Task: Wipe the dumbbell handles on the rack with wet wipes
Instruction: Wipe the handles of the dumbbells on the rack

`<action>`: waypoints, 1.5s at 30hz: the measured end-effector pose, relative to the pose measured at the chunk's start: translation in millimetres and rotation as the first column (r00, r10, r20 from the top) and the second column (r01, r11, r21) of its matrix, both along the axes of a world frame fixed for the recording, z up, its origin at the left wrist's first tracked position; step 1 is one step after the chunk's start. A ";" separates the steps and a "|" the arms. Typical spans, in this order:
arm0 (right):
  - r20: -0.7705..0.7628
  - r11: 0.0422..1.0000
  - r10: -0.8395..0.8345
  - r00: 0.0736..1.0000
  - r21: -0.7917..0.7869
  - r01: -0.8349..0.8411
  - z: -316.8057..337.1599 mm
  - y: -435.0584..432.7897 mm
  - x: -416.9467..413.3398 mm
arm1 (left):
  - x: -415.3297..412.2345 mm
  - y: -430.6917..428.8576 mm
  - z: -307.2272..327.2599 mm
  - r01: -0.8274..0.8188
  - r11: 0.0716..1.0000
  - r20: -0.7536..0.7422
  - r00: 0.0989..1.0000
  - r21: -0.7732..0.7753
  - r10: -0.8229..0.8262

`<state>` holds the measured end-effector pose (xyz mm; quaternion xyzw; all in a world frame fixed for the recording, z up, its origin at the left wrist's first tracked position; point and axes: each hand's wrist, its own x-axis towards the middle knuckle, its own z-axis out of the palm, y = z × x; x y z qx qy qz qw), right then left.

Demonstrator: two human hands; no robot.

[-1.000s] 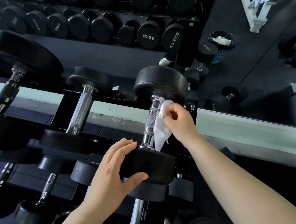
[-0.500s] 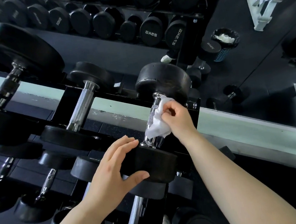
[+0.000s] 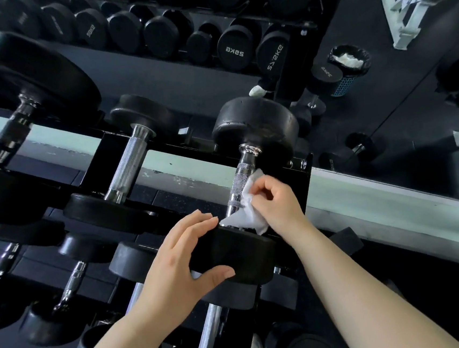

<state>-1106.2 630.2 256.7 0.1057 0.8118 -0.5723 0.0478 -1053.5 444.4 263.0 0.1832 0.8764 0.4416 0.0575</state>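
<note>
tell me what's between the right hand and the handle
The wipe, pinched by the right hand and pressed on the handle; head view shows it.

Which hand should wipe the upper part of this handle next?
Right, I'd judge. The right hand pinches the wet wipe against the lower part of the handle, just below its bare knurled stretch. The left hand holds no wipe; it rests on the dumbbell's near head, apparently steadying it.

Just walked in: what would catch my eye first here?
Dead centre, the right hand pinches a white wipe against a chrome handle, while the left hand rests on that dumbbell's near head. Rows of black dumbbells line the top, and a bin of white waste stands upper right.
</note>
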 end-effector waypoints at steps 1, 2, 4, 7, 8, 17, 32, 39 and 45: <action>0.036 0.997 0.074 0.997 0.022 -0.075 -2.1 1.6 5.3 | 0.5 -0.2 -0.6 0.003 1.000 -0.005 1.000 0.005 -0.003; 0.071 0.987 0.155 0.985 0.033 -0.157 -2.4 4.0 10.1 | 1.1 0.1 -0.6 0.006 1.000 -0.010 1.000 0.005 -0.006; 0.094 0.972 0.229 0.969 0.037 -0.233 2.6 11.5 16.5 | 0.9 -0.1 1.5 0.004 1.000 -0.009 1.000 0.013 -0.004; 0.036 0.993 0.118 0.992 -0.028 -0.117 20.4 22.8 19.7 | -10.3 -1.3 13.7 -0.007 0.995 0.019 1.000 0.100 0.005; 0.010 0.993 0.094 0.995 -0.072 -0.093 28.1 24.1 19.5 | -17.5 1.0 22.5 -0.012 0.994 0.015 1.000 0.110 0.010; -0.150 0.983 -0.018 0.989 -0.185 -0.010 58.6 -8.7 4.9 | -81.1 27.1 62.4 -0.005 1.000 0.120 0.993 0.031 0.001; -0.071 0.857 -0.510 0.857 -0.126 0.500 2.8 -44.8 49.2 | -125.4 42.7 12.7 -0.039 0.997 0.478 0.878 0.065 0.003; -0.082 0.849 -0.522 0.849 -0.151 0.507 1.0 -45.2 50.1 | -132.0 62.4 -1.5 -0.227 0.923 0.632 0.775 0.310 -0.022; -0.109 0.869 -0.493 0.863 -0.105 0.483 -1.5 -43.4 48.2 | -129.5 48.3 -7.6 -0.136 0.954 0.523 0.852 0.268 -0.026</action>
